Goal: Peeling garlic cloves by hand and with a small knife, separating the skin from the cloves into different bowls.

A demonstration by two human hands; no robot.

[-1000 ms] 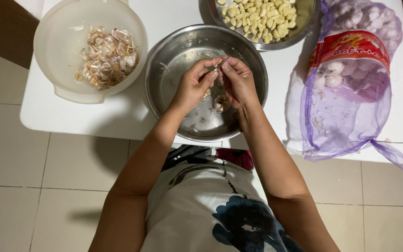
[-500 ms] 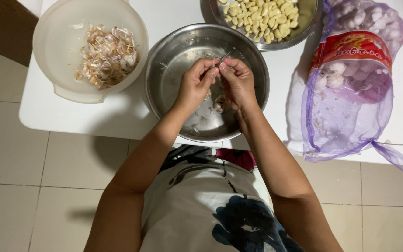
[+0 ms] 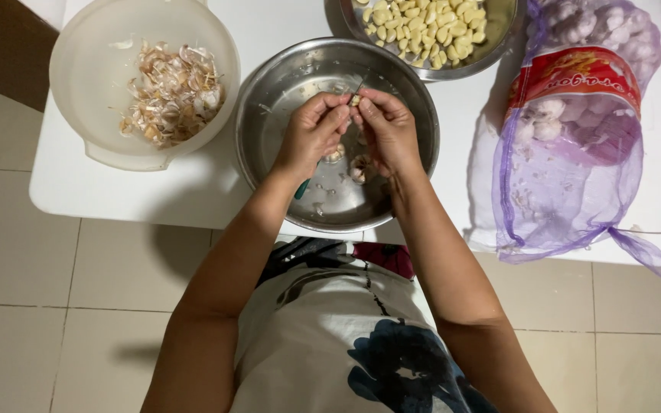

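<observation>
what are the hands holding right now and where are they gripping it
Both hands, left hand and right hand, pinch a small garlic clove between their fingertips over the steel bowl.

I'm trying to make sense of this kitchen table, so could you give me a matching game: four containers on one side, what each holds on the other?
Things:
1. round white plastic bowl
2. big round steel bowl under the hands
3. shallow steel dish at the far edge
4. purple mesh sack

Contents:
A. whole white garlic bulbs
B. dry papery garlic skins
C. peeled yellowish cloves
D. a few loose garlic pieces and scraps

Pairs: 1-B, 2-D, 3-C, 4-A
</observation>
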